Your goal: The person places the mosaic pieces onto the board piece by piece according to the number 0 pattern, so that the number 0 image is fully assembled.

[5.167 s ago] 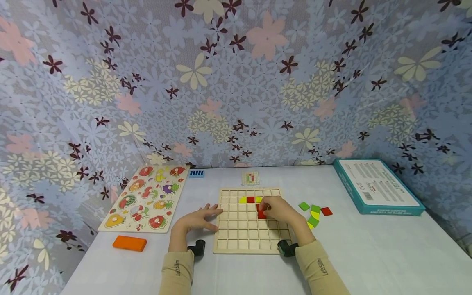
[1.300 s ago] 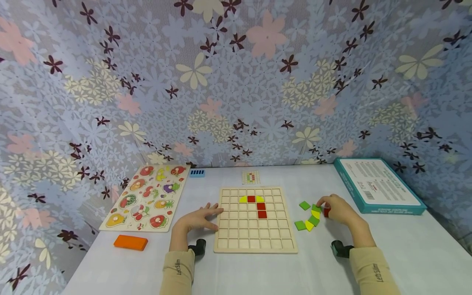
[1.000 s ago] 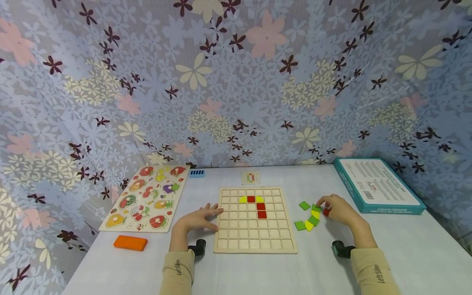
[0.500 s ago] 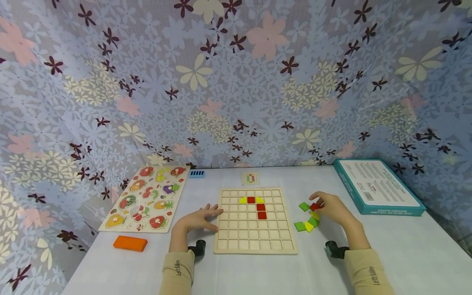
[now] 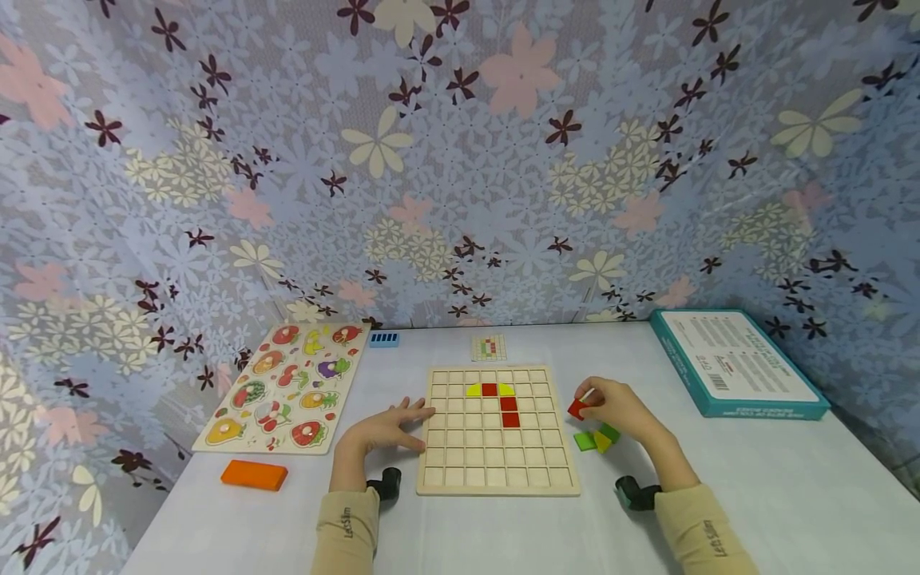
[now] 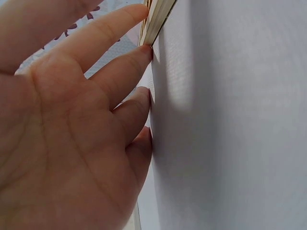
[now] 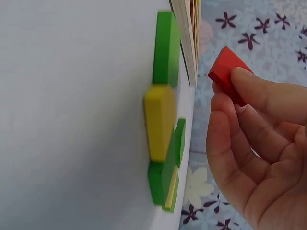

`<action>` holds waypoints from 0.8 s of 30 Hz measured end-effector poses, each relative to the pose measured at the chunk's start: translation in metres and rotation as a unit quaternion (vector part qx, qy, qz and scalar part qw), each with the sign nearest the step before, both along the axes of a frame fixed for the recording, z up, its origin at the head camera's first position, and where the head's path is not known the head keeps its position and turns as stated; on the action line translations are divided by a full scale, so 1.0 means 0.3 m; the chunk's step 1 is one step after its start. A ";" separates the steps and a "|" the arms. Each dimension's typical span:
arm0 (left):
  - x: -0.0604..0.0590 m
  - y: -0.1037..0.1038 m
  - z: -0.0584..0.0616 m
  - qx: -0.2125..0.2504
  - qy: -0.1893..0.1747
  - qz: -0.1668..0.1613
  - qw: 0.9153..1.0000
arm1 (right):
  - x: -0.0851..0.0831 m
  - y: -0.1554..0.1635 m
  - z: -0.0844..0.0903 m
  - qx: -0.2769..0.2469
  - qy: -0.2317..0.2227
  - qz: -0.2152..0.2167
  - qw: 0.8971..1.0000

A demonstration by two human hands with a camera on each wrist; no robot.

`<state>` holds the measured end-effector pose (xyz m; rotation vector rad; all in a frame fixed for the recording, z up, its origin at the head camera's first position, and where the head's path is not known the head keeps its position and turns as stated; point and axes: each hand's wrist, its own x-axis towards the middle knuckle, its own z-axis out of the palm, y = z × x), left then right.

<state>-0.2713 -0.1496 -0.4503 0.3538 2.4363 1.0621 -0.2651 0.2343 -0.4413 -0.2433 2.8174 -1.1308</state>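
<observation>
My right hand (image 5: 618,407) pinches a red square tile (image 7: 228,72) between thumb and fingers, raised above the table just right of the wooden grid board (image 5: 460,459). In the right wrist view, green tiles (image 7: 165,52) and yellow tiles (image 7: 160,120) lie on the table below it. My left hand (image 5: 388,425) rests with spread fingers at the board's left edge; its fingertips (image 6: 144,51) touch the table and the board's side. A column of red tiles (image 5: 509,419) sits in the grid, with another red tile flanked by yellow pieces (image 5: 473,390) above.
A small pattern card (image 5: 489,347) lies behind the board. To the left are a fruit puzzle board (image 5: 283,387), an orange block (image 5: 254,474) and a small blue item (image 5: 384,339). A teal-edged box (image 5: 740,363) lies at the back right. Floral cloth (image 5: 460,160) hangs behind.
After setting a red tile in the grid, my right hand went to the loose tiles, took another red one, and has carried it left toward the board. The left hand has stayed put.
</observation>
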 end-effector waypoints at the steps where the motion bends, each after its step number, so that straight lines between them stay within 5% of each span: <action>1: 0.000 0.000 0.000 0.000 0.000 0.000 1.000 | 0.000 -0.007 -0.001 -0.003 0.000 0.004 1.000; 24: 0.002 0.000 -0.004 -0.007 0.001 -0.002 1.000 | 0.034 -0.176 0.006 -0.049 0.029 0.106 0.993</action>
